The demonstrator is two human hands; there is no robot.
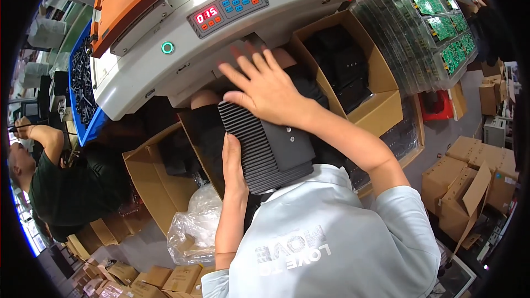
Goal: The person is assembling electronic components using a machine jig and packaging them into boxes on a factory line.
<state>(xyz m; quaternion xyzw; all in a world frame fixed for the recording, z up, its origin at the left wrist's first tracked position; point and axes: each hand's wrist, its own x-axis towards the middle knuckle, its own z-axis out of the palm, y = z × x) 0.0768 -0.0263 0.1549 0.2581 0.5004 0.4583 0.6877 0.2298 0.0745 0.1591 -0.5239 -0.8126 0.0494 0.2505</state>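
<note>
A stack of thin black plastic panels [248, 149] lies close against my body, its layered edges turned to the left. My left hand [233, 160] grips the stack's left side, the thumb lying along the edges and the other fingers hidden beneath. Over the far end of the stack is my right hand [265, 85], its fingers spread and pointing toward the machine. The right palm is right by the top panel; whether it touches cannot be told. Small bright spots show on the flat top panel [287, 146].
The grey machine [132, 77] with a lit control panel [228, 10] spans the far side. Cardboard boxes of black parts stand left [149, 171] and right [386, 113]. A blue bin [83, 132] is far left, trays of green circuit boards [441, 27] far right. Another person [77, 182] sits left.
</note>
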